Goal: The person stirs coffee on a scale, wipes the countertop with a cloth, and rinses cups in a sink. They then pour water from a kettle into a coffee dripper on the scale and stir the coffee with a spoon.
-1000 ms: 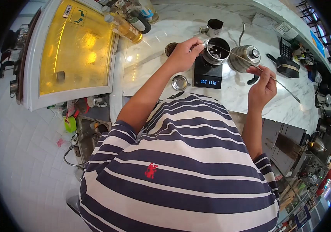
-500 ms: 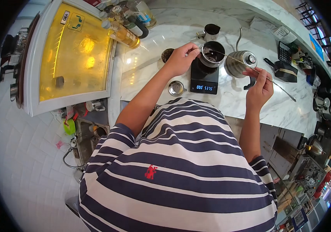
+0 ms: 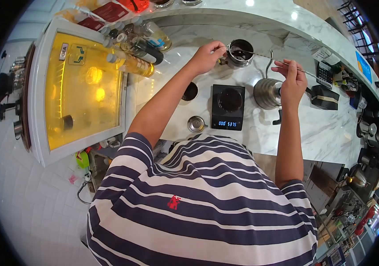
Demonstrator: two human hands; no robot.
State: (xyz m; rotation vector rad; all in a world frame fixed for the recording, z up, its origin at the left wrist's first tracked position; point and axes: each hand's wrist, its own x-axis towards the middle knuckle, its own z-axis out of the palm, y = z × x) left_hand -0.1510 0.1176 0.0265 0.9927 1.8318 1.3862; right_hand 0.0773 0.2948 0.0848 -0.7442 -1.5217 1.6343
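My left hand [image 3: 208,56] is closed on the handle of a metal pot [image 3: 241,52] with dark contents, held beyond the black scale [image 3: 227,106]. The scale bears nothing but a dark round pad, and its display is lit. In my right hand [image 3: 292,80] a long thin metal spoon [image 3: 264,56] is pinched, its far end reaching into the pot. A gooseneck kettle [image 3: 267,93] stands right of the scale. On the left are a small metal dish [image 3: 195,124] and a dark round cup [image 3: 190,91], below my left forearm.
Several bottles [image 3: 137,65] stand at the back left beside a cabinet with a yellow-lit glass panel [image 3: 85,91]. To the right are a black pouch [image 3: 325,97] and a calculator [image 3: 324,74]. A raised marble ledge [image 3: 225,17] runs along the back.
The pot has been lifted off the scale and moved away from my body, with the spoon still in it. Both hands have moved along, and the view has tilted forward.
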